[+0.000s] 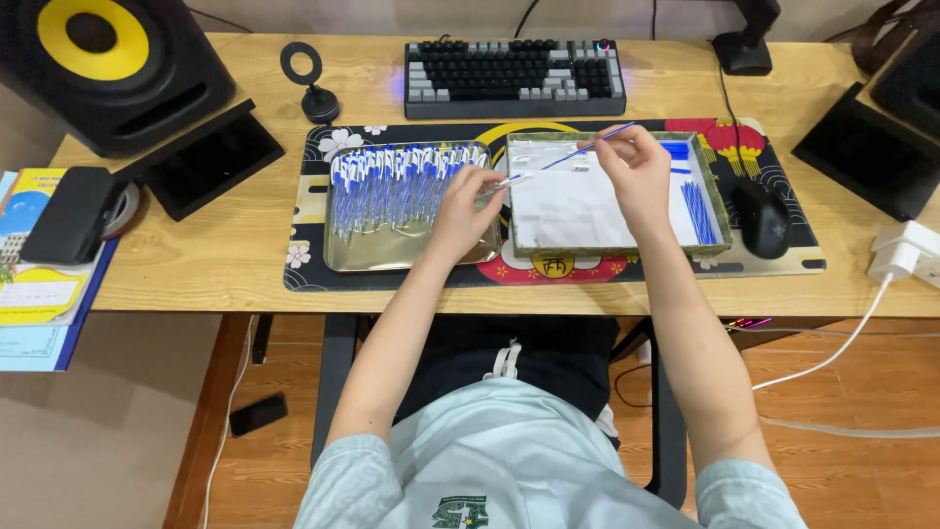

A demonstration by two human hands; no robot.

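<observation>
While the left hand (468,208) is pinching a white pen barrel (511,181) at the metal tray's (411,257) right edge, the right hand (636,171) is gripping a blue refill (587,146) over the green-rimmed tray (720,211); bare desk (225,250) is lying open leftward.

Two trays, two hands, one keyboard, many pens

There are two trays: the metal tray (352,257) on the left and the green tray (723,211) on the right. The pens (392,186) in the left one are perhaps some dozens, too crowded to count. One keyboard (514,76), one mouse (762,217), two hands.
</observation>
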